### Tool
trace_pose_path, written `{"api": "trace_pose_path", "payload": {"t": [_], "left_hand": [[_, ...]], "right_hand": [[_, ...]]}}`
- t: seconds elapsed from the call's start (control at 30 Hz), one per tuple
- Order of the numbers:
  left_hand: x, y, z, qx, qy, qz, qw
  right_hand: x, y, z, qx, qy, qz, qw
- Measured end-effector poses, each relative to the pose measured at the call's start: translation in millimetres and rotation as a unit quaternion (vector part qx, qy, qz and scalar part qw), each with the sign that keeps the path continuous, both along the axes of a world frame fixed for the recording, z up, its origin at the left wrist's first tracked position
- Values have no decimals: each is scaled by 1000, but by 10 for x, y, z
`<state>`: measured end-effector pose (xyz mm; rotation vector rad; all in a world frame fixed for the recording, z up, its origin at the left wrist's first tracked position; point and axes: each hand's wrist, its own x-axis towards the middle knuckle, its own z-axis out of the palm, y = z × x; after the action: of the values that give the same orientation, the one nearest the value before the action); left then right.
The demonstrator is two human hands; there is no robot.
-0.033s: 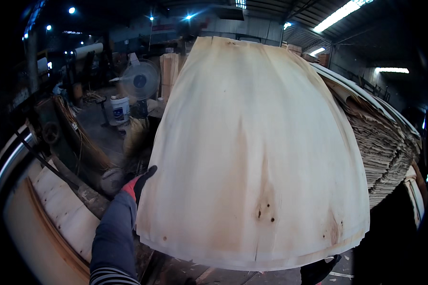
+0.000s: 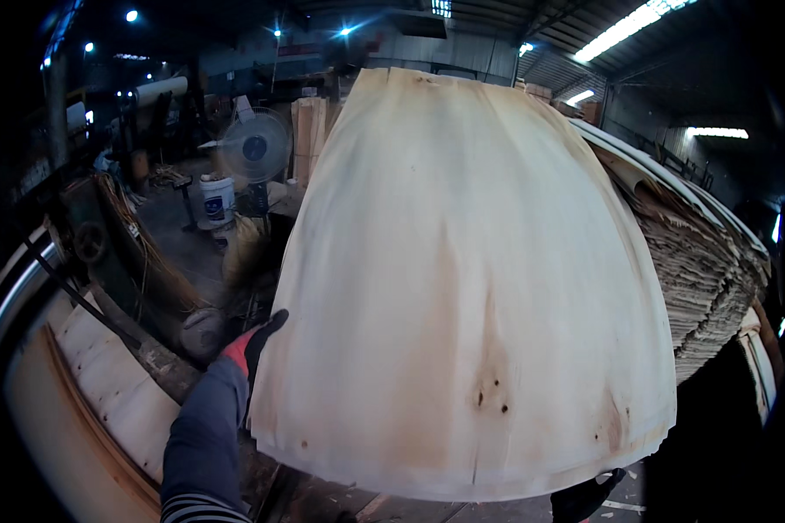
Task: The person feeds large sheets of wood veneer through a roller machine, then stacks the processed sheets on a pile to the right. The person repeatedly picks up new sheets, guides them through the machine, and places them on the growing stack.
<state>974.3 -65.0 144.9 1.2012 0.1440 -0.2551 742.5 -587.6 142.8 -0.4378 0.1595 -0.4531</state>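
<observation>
The pale wood veneer (image 2: 462, 261) spreads broadly in front of you, its near edge bowed toward you, its far end reaching toward the back of the workshop. More than one layer seems to show along the near edge. Your left hand (image 2: 255, 342) is at its left side, one dark gloved digit lying along the edge; the other fingers are hidden, so I cannot tell whether they pinch it. Your right hand (image 2: 587, 497) is at the near right corner, mostly beneath the veneer; I cannot tell how those fingers are set either. The step in hand looks like supporting or squaring the veneer by its edges. Any move from here calls for level, even support on both sides, since thin veneer could split near the dark knots. To the right stands a stack of rough-edged sheets (image 2: 702, 279); to the left, a standing fan (image 2: 255, 148) and a white bucket (image 2: 218, 199).
</observation>
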Motion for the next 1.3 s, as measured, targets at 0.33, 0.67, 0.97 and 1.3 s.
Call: {"api": "trace_pose_path", "payload": {"t": [0.33, 0.67, 0.97, 1.3], "left_hand": [[-659, -554, -413, -83, 35, 0, 996], [-2434, -1397, -73, 154, 84, 163, 971], [-4259, -1817, -218, 240, -41, 259, 935], [-6711, -2150, 440, 176, -53, 316, 931]], "right_hand": [[70, -644, -103, -223, -19, 28, 974], [348, -984, -1198, -192, 40, 244, 950], [-242, -285, -1295, -212, 60, 402, 889], [-1885, 338, -1364, -228, 8, 496, 838]]}}
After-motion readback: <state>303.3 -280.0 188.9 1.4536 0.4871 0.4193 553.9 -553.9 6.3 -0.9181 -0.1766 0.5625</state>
